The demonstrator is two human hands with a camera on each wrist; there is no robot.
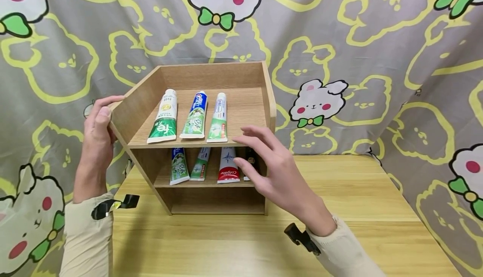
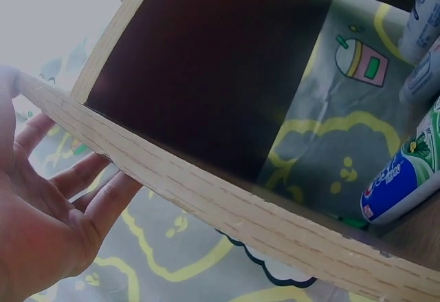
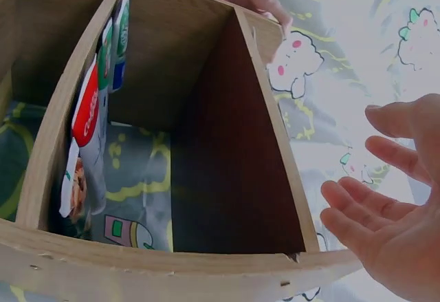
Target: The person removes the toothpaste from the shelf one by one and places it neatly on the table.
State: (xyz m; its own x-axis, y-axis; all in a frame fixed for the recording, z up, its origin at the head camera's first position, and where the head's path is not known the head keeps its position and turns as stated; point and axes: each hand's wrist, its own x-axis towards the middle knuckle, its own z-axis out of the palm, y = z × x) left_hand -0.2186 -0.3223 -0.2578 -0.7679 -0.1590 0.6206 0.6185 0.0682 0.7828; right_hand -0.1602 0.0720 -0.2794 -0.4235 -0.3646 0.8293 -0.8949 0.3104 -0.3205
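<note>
At twelve o'clock we saw a wooden shelf point(image 1: 245, 107) holding toothpaste tubes point(image 1: 195, 117). The left hand point(image 1: 99, 132) gripped its nine o'clock side; the right hand point(image 1: 274, 166) hovered, fingers parted, at its four o'clock.

My head view is bright and sharp, with soft shadow on the table point(image 1: 226, 245) beside my left sleeve point(image 1: 88, 241), while my wrist views show white glare around the dim-sided shelf point(image 2: 206, 75).
</note>
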